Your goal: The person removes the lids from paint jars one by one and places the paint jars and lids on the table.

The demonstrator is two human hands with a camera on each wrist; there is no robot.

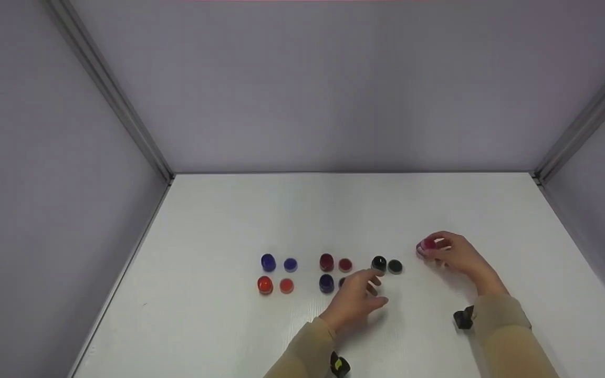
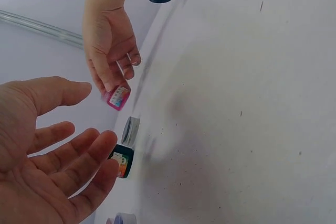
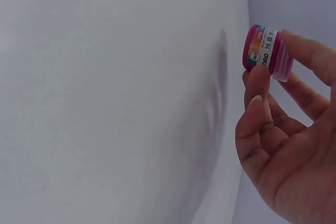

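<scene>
Left hand [image 1: 355, 302], right hand [image 1: 457, 254], one pink jar [image 1: 427, 245]

a plain white table [image 1: 229, 220] carries everything, closed in by pale walls at the back and both sides. just beyond the left hand's [image 1: 355, 299] fingertips stand a black pot [image 1: 379, 263] and a black lid [image 1: 395, 266], side by side, between the two hands. further to that hand's left sit a dark red pot [image 1: 326, 262] with a red lid [image 1: 345, 264], and below them a dark blue pot [image 1: 326, 283]. well to its left lie a blue pot [image 1: 268, 262] and blue lid [image 1: 290, 264], with an orange pot [image 1: 264, 285] and orange lid [image 1: 287, 285] nearer the person.
</scene>
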